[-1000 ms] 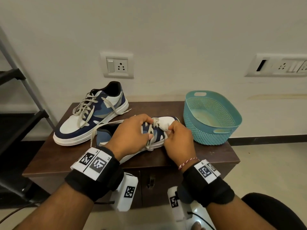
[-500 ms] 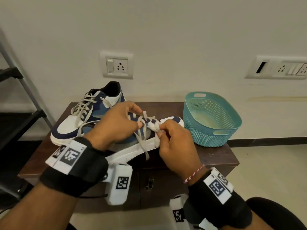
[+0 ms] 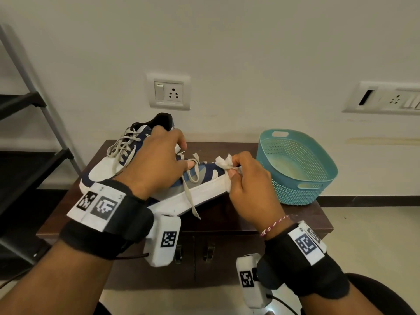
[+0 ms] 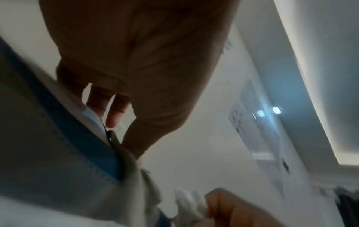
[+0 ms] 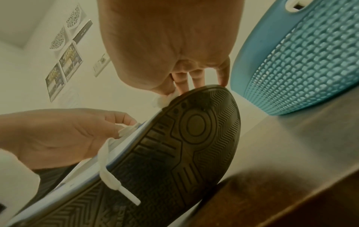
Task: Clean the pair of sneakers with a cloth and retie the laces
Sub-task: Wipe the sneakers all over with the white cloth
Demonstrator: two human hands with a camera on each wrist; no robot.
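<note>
Cabinet [image 3: 231, 218]: dark wood, smooth, faintly glossy. Basket [image 3: 302, 192]: teal perforated plastic. Sneaker [image 3: 200, 192]: matt fabric upper; sole [image 5: 174, 153] dark grooved rubber. Cloth [image 3: 223, 162]: white, crumpled. Laces [image 3: 189, 198]: flat woven.

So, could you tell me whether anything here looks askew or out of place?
Yes: the held sneaker is tipped up off the cabinet top, its toe raised toward the teal basket, and one loose lace end dangles over the white sole. The other sneaker sits flat, laces untied.
</note>
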